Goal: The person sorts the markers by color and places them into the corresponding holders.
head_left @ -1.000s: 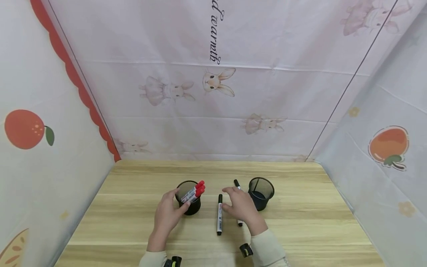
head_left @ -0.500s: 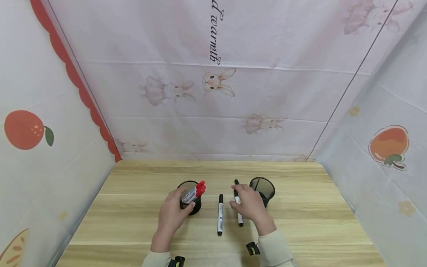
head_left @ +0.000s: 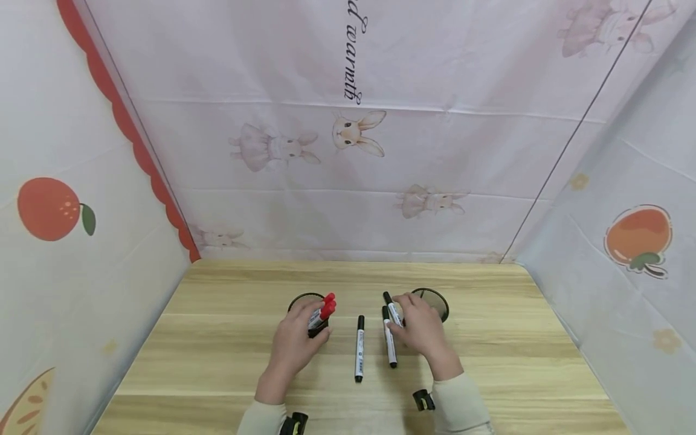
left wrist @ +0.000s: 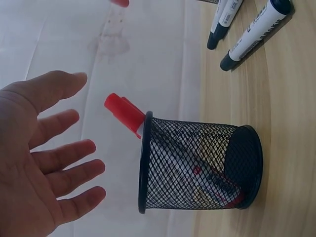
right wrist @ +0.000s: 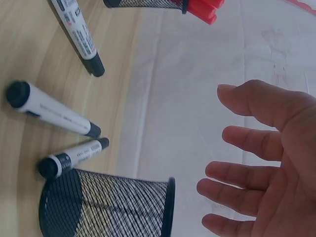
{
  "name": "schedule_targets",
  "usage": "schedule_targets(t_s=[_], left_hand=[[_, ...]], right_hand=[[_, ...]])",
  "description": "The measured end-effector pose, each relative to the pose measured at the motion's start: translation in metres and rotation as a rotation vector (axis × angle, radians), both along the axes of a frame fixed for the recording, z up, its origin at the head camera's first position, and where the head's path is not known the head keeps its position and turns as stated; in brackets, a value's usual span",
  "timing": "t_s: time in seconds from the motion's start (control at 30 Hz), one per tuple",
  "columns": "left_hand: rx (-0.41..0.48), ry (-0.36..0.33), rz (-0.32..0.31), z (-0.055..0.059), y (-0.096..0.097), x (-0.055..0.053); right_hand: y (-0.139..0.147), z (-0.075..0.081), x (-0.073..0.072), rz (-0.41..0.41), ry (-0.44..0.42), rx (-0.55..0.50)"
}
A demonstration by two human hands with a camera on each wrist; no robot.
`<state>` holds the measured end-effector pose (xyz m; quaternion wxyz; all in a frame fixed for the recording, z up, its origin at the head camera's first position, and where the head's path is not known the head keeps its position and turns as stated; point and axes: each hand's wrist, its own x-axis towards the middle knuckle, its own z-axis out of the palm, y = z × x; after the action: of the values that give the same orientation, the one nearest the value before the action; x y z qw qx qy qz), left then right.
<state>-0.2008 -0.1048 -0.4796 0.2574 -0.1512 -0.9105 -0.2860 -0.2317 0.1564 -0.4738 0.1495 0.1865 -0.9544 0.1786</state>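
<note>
My left hand (head_left: 293, 344), fingers extended and apart, hovers over the near side of a black mesh pen cup (left wrist: 197, 168). In the left wrist view a gap shows between that hand and the cup's rim. Red-capped markers (left wrist: 123, 114) lean inside this cup. My right hand (head_left: 423, 326) hangs with spread fingers by a second mesh pen cup (right wrist: 111, 202), partly hiding it in the head view; nothing is in its grasp. Three black-capped white markers lie between the cups: one (head_left: 359, 349) alone in the middle, another (head_left: 389, 341) and a third (head_left: 393, 307) near the right hand.
The wooden tabletop (head_left: 217, 338) runs back to a printed cloth wall (head_left: 304, 223). More printed cloth stands at the left (head_left: 109, 290) and right (head_left: 614, 314) sides. Dark wrist-worn devices (head_left: 423, 399) sit at both sleeves.
Both hands have shifted to the right, the right hand farther. Two black-capped markers that it partly covered now show more fully. The markers and cups stay about where they were.
</note>
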Motion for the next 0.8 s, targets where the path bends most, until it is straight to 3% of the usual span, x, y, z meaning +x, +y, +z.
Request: schedule_targets(t_s=[0.2, 0.43, 0.8], left_hand=[[-0.055, 0.127, -0.055, -0.003, 0.004, -0.004], [-0.037, 0.194, -0.052, -0.004, 0.013, -0.006], [-0.065, 0.133, -0.075, -0.004, 0.036, -0.006]], right_hand=[[0.01, 0.0, -0.003, -0.019, 0.019, -0.015], [0.016, -0.004, -0.004, -0.059, -0.024, -0.09], [0.032, -0.013, -0.006, -0.124, -0.056, -0.227]])
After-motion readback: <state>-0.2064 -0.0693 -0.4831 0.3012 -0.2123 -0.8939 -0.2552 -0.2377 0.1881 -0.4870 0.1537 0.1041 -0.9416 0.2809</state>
